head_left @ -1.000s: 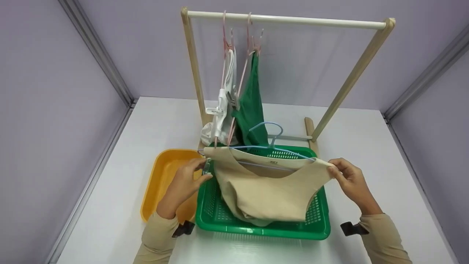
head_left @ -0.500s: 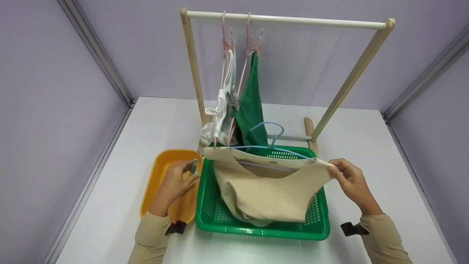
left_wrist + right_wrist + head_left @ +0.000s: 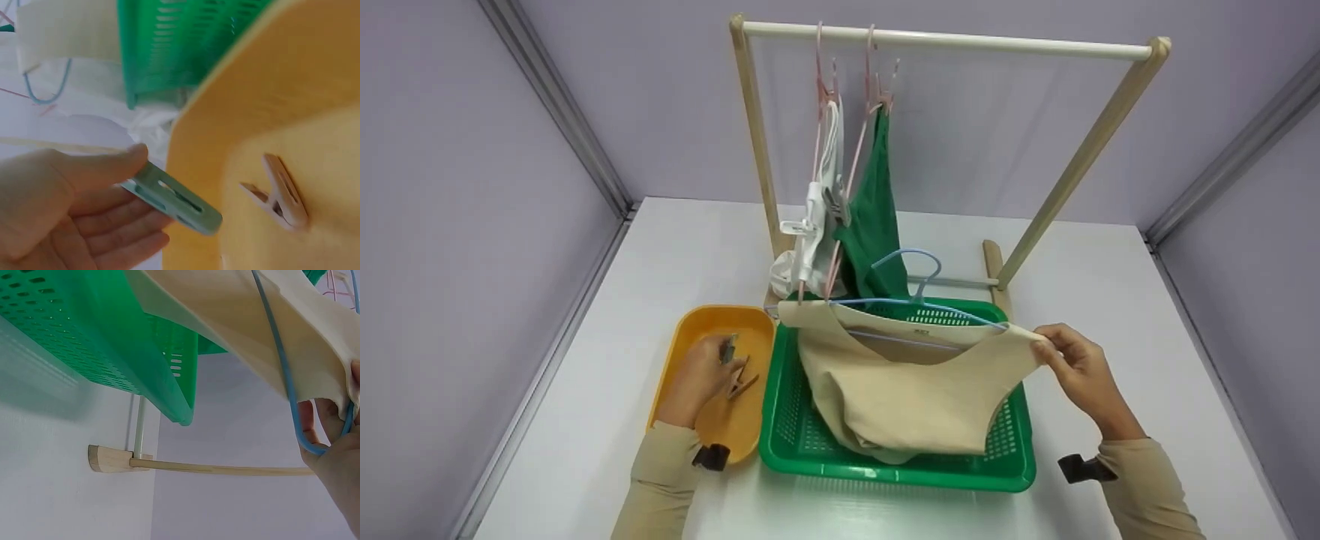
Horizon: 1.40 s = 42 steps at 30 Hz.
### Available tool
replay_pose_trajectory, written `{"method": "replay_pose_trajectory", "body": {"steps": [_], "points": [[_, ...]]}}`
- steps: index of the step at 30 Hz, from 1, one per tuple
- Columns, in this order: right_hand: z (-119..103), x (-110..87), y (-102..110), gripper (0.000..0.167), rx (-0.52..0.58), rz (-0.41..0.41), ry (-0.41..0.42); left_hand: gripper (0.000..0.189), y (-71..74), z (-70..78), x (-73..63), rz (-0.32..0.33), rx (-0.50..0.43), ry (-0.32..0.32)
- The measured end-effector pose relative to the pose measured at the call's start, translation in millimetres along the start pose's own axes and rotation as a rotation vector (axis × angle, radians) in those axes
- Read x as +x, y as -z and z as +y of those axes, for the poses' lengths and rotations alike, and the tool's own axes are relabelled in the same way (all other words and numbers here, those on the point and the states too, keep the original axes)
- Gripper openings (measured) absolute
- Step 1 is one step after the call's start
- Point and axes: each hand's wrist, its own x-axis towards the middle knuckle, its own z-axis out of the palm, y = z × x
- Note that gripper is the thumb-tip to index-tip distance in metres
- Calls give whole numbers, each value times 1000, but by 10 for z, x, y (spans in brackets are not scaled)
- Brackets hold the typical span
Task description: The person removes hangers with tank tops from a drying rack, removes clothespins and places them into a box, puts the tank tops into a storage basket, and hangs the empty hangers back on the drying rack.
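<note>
My left hand [image 3: 699, 376] is over the yellow tray [image 3: 658, 405], pinching a grey-green clothespin [image 3: 179, 198] between thumb and fingers. A pinkish clothespin [image 3: 286, 197] lies in that tray, apart from the hand. At the other side, my right hand [image 3: 1081, 367] grips the shoulder of a beige sleeveless top [image 3: 915, 397], together with the end of a blue hanger [image 3: 283, 363]. The top is threaded on this hanger, with its lower part bunched in the green basket [image 3: 896, 472]. The hanger's hook points up, off the rail.
Behind the basket stands a wooden rack with a white rail [image 3: 997, 43]. A white garment [image 3: 814, 217] and a green garment [image 3: 877, 217] hang at its left on pink hangers. Partition walls [image 3: 495, 225] border the white table.
My left hand has moved left and down from the top's left shoulder to the yellow tray, carrying the clothespin. The right hand and the top have hardly moved.
</note>
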Motion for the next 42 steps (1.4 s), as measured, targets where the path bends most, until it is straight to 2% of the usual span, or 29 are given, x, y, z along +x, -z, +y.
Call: {"method": "replay_pose_trajectory", "body": {"steps": [5,14,21,31,37,42], "points": [[9,-16,1,9,11,-1,0,36,4,-116,13,-37,131,86],[4,-27,17,10,10,3,10,19,-7,-204,-14,-63,257,104],[-2,-25,40,10,15,2,18,15,-12,-213,-23,-93,279,122],[-15,-25,46,9,19,3,28,15,-6,-233,-11,-172,308,158],[-21,-33,43,9,12,8,11,21,-8,-245,3,-196,265,182],[-16,-39,46,10,4,12,15,19,25,-211,-5,-210,251,166]]}}
